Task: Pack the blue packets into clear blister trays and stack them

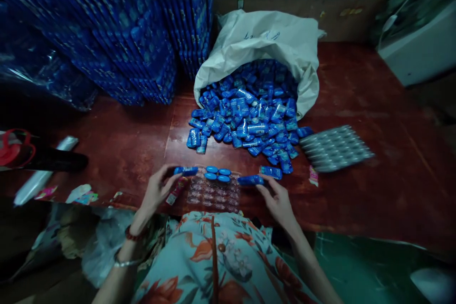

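A small blue wrapped pack [185, 171] is pinched in the fingers of my left hand [159, 187]. My right hand [276, 198] grips a similar blue pack [251, 180] by its right end. Between the two hands lies a clear plastic tray [213, 197] with rows of moulded pockets. Several blue packs [218, 174] stand on end in its far rows, at the middle. Just beyond my right fingers another blue pack [270, 172] rests on the table. A pink packet [176, 192] lies by the tray's left edge, beneath my left hand.
A white sack [263, 33] spills a heap of blue packs [249, 118] onto the red-brown table [356, 190]. Empty moulded trays [337, 148] are stacked at right. Tall stacks of filled blue trays [124, 33] stand at back left. A dark bottle with a red lid [17, 149] lies left.
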Motion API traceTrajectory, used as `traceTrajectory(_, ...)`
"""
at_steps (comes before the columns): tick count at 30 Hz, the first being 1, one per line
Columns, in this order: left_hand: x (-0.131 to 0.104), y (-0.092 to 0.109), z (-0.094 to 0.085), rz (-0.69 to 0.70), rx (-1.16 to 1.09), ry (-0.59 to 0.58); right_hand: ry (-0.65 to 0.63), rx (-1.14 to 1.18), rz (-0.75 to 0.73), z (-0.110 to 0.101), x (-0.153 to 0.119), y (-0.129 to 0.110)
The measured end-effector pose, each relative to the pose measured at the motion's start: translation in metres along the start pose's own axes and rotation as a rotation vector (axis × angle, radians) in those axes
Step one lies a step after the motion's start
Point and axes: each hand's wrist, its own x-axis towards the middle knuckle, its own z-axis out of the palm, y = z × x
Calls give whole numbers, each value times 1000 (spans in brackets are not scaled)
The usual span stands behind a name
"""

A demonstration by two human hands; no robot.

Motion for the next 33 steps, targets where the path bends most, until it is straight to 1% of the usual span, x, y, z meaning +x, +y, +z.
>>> traceTrajectory(2, -21, -1, 5, 6, 0, -61, -95, -30, -89, 6, -9, -9)
traceTrajectory(4, -32, 2, 18, 78, 10, -79, -147, -64, -193, 18, -13, -16)
traceTrajectory(7, -33, 7, 38, 247, 98, -118, -195, -186, -374, 36, -10, -20)
traceTrajectory(9, -30, 8, 45, 349, 226, -163, -219, -319, -495, 41, -5, -20)
traceTrajectory(12, -25, 6, 46, 503, 423, -218, -232, -472, -677, 43, 2, -19)
traceTrajectory(15, -21, 8, 42, 662, 553, -295, -216, -507, -839, 46, 5, -21)
traceTrajectory(17, -18, 14, 43, 735, 630, -363, -194, -502, -896, 50, 5, -21)
traceTrajectory(19, -17, 22, 46, 756, 716, -424, -176, -471, -912, 54, 4, -19)
traceTrajectory(22, -17, 31, 54, 747, 825, -487, -166, -399, -864, 57, 1, -12)
traceTrajectory(25, -21, 30, 60, 723, 818, -491, -146, -411, -795, 57, -3, -8)
traceTrajectory(27, -23, 24, 61, 699, 743, -436, -120, -509, -769, 58, -7, -11)
traceTrajectory(29, -22, 16, 60, 696, 636, -343, -109, -650, -738, 60, -8, -17)
traceTrajectory(31, -18, 9, 60, 701, 524, -253, -139, -779, -690, 61, -7, -27)
traceTrajectory(33, -12, 3, 61, 695, 420, -188, -200, -867, -633, 62, -1, -37)
